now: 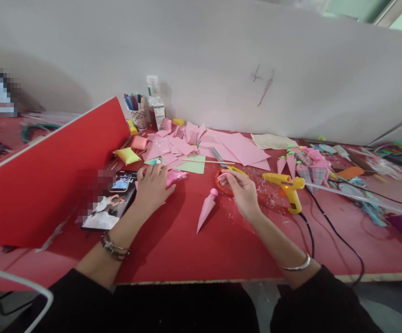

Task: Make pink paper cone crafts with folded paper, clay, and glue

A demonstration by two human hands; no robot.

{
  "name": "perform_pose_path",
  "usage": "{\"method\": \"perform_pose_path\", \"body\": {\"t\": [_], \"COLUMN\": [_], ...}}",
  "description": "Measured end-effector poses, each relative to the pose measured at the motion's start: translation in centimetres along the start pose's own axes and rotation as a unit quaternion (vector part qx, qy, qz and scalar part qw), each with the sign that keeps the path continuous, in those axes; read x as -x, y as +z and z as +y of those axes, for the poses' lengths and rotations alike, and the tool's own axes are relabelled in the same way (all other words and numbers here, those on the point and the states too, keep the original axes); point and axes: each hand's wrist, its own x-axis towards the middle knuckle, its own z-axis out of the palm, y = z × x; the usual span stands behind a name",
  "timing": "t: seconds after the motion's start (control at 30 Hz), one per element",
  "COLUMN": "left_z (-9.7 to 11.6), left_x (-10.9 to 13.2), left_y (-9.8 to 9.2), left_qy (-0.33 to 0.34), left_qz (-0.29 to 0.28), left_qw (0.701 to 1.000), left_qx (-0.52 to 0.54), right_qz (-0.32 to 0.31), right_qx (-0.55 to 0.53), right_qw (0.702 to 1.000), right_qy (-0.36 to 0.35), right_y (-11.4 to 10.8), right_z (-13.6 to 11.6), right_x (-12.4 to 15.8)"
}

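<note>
Fingers of my left hand (pixel 154 185) rest half-curled on a pink sheet (pixel 177 176), gripping nothing. My right hand (pixel 242 190) pinches a small pink piece (pixel 222 176).

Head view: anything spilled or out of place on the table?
Whitish scraps litter the red table around the yellow glue gun, whose light glows orange. Pink paper sheets lie strewn in a loose heap behind.

On the counter (pixel 187 249), a paper cone (pixel 206 210) lay between the left hand (pixel 154 185) and the right hand (pixel 242 192). A glue gun (pixel 286 185) stood just right of the right hand. A phone (pixel 124 180) lay left of the left hand, beside an upright panel (pixel 48 175). Behind the hands, scissors (pixel 221 162) lay by loose paper sheets (pixel 228 145), with a pen cup (pixel 138 115) and a bottle (pixel 156 108) farther back.
</note>
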Motion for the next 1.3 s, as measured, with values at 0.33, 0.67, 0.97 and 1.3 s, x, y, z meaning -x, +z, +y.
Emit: {"method": "perform_pose_path", "body": {"t": [0.33,0.67,0.97,1.3], "left_z": [3.3,4.5,4.3,4.3], "left_x": [0.6,1.2,1.1,1.2], "left_y": [-0.1,0.7,0.9,1.0], "left_qy": [0.140,0.044,-0.037,-0.083], "left_qz": [-0.043,-0.144,-0.199,-0.223], "left_qw": [0.869,0.761,0.683,0.620], "left_qx": [0.472,0.631,0.702,0.748], "right_qz": [-0.109,-0.151,-0.168,-0.170], "right_qx": [0.067,0.161,0.176,0.159], "right_qw": [0.989,0.959,0.949,0.956], "right_qy": [-0.074,-0.180,-0.200,-0.178], "right_y": [1.2,1.1,1.2,1.2], "right_z": [-0.5,-0.6,-0.6,-0.8], "right_x": [1.9,2.3,2.4,2.3]}}
